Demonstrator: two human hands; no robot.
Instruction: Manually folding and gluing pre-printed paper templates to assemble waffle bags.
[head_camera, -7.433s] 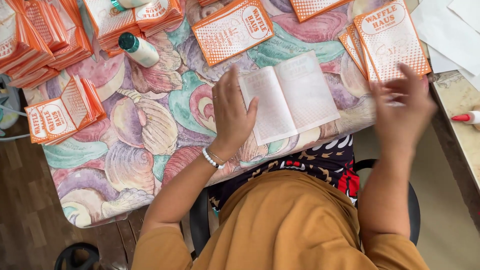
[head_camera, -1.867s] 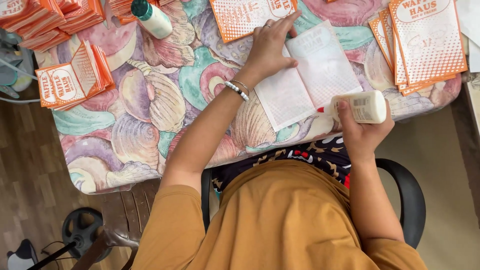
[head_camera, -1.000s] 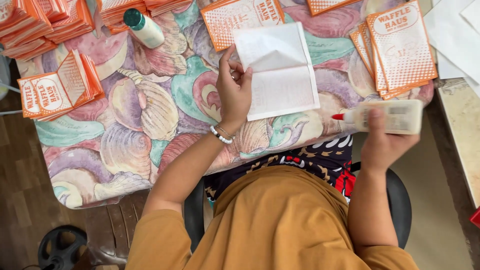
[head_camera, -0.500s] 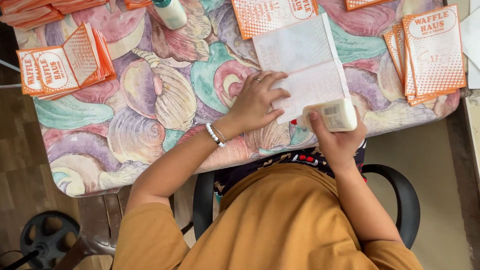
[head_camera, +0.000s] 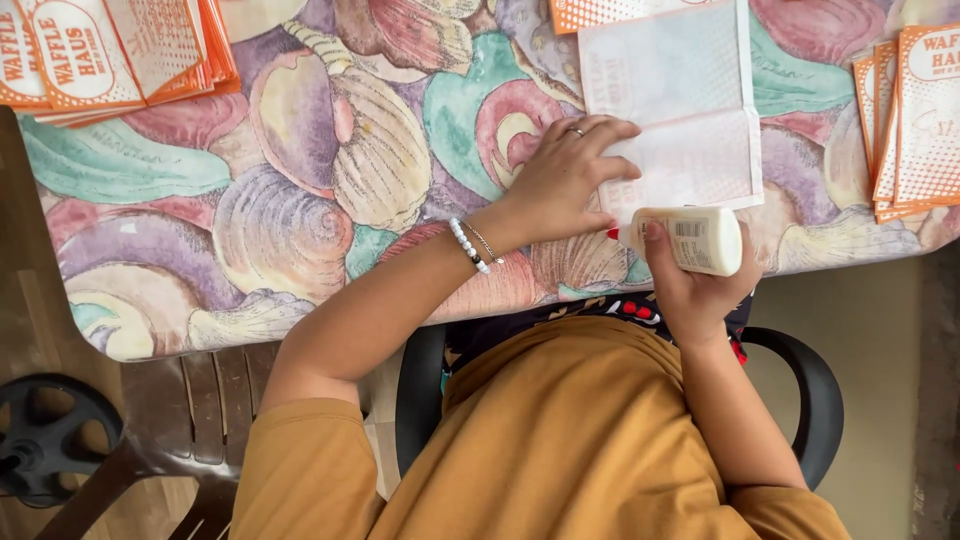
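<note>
Below us a tablecloth (head_camera: 300, 180) printed with pastel shells covers the table, wooden floor showing at the near left and a black chair (head_camera: 790, 370) under us; orange-and-white printed cards (head_camera: 110, 45) are stacked at the far left, more of them (head_camera: 915, 120) at the far right; our left hand (head_camera: 565, 175) lies flat, fingers loosely spread, pressing the pale unfolded sheet (head_camera: 680, 110); our right hand (head_camera: 695, 285) is wrapped around a white glue bottle (head_camera: 690, 240), its red tip at the sheet's near-left corner.

It looks like a home craft table. A shell-patterned tablecloth (head_camera: 300, 170) carries stacks of orange printed paper bags (head_camera: 120, 50). A black office chair (head_camera: 800, 390) stands on wooden flooring (head_camera: 30, 330).
</note>
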